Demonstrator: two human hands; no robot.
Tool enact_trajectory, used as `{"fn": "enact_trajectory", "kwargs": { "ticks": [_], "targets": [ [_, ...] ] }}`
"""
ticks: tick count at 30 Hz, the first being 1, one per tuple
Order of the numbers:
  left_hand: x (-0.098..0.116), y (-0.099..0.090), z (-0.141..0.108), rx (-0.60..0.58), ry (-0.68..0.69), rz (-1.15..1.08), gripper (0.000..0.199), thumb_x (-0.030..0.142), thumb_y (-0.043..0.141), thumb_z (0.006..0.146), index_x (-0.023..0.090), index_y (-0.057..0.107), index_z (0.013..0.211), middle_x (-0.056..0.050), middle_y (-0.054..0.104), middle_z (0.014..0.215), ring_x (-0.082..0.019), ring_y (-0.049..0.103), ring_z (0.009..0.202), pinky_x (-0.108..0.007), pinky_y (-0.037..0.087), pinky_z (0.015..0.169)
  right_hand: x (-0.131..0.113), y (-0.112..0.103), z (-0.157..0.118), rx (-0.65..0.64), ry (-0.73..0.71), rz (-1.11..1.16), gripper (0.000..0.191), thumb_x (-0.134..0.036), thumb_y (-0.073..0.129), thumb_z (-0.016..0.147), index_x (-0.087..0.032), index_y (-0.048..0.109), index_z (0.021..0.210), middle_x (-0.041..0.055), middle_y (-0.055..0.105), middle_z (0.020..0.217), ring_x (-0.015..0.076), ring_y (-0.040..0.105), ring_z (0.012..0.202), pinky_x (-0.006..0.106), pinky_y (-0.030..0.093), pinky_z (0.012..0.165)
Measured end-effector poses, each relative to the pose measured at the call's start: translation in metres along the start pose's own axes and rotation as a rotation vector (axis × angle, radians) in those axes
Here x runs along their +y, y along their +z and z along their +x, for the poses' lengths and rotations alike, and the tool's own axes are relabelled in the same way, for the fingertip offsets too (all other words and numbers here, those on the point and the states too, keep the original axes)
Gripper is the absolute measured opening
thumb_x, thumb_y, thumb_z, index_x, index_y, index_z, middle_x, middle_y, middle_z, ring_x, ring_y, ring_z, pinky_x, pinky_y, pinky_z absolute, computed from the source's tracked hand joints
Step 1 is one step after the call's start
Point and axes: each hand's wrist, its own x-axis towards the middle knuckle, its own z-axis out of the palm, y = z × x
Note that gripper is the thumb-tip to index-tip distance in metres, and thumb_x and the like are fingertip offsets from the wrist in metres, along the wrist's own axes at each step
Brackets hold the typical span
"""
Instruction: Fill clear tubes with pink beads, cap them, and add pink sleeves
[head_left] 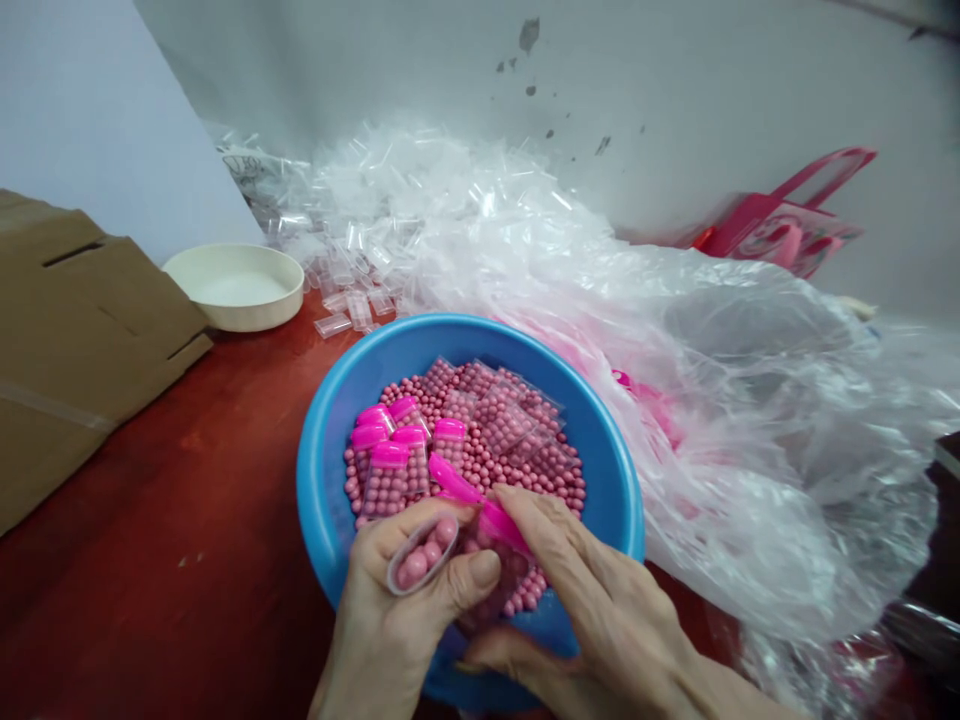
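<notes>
My left hand [405, 610] is closed around a small clear container [422, 556] filled with pink balls, its uncapped end facing me. Against it, my right hand [600, 590] has its fingers on a bright pink flip cap [504, 526], whose lid [454, 478] stands open. Beneath that cap is another clear container of balls, partly hidden by my fingers and blurred. Both hands are over a blue basin [322, 480] of loose pink balls [491, 465]. Several filled containers with pink caps [389, 456] lie on the balls at left, and uncapped ones [517, 420] at right.
Behind the basin is a large heap of empty clear containers [360, 240]. A clear plastic bag [750, 450] with pink pieces spreads along the right. On the red table [172, 530] stand a cream bowl [247, 315] and a cardboard box [82, 340]. A pink bag [780, 225] leans on the wall.
</notes>
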Motion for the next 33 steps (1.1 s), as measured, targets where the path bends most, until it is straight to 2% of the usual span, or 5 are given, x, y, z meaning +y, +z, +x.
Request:
{"fn": "enact_trajectory", "kwargs": {
  "ticks": [11,17,23,30,33],
  "targets": [
    [0.004,0.002,0.009,0.013,-0.092,-0.081,0.023,0.018,0.081,0.055,0.013,0.059,0.058,0.007,0.037,0.057,-0.004,0.033,0.052,-0.011,0.035,0.05,-0.009,0.022,0.001,0.205,-0.005,-0.265,0.073,-0.03,0.06,0.076,0.001,0.032,0.135,0.0202,0.071,0.093,0.0309,0.067,0.092,0.035,0.061,0.071],
    [0.008,0.003,0.008,0.092,-0.045,-0.31,0.019,0.017,0.081,0.059,0.015,0.062,0.057,0.008,0.043,0.054,-0.003,0.04,0.05,-0.008,0.038,0.047,-0.007,0.017,0.024,0.212,0.089,0.026,0.047,-0.024,0.062,0.074,-0.009,0.047,0.115,0.015,0.069,0.094,0.0229,0.068,0.088,0.03,0.06,0.075],
    [0.011,0.006,0.009,0.126,-0.051,-0.469,0.015,0.013,0.081,0.061,0.019,0.072,0.071,0.007,0.06,0.056,-0.005,0.056,0.054,-0.012,0.05,0.058,-0.002,0.01,0.028,0.149,0.164,0.197,0.069,-0.026,0.076,0.06,-0.006,0.048,0.119,0.0161,0.066,0.109,0.0225,0.065,0.098,0.03,0.055,0.086],
    [0.012,0.004,0.01,0.064,-0.062,-0.565,0.012,0.009,0.079,0.063,0.018,0.074,0.069,0.003,0.072,0.063,-0.005,0.065,0.061,-0.01,0.052,0.066,-0.003,0.027,0.032,0.37,0.045,0.153,0.057,-0.025,0.07,0.066,-0.009,0.049,0.117,0.0115,0.069,0.099,0.02,0.066,0.093,0.028,0.057,0.082],
    [0.013,0.004,0.01,0.057,-0.082,-0.576,0.013,0.011,0.079,0.063,0.02,0.074,0.069,0.004,0.072,0.062,-0.005,0.065,0.059,-0.009,0.052,0.065,-0.001,0.018,0.036,0.318,-0.011,0.154,0.056,-0.032,0.068,0.073,-0.008,0.048,0.119,0.0129,0.069,0.1,0.0214,0.066,0.095,0.03,0.057,0.082]
  ]
}}
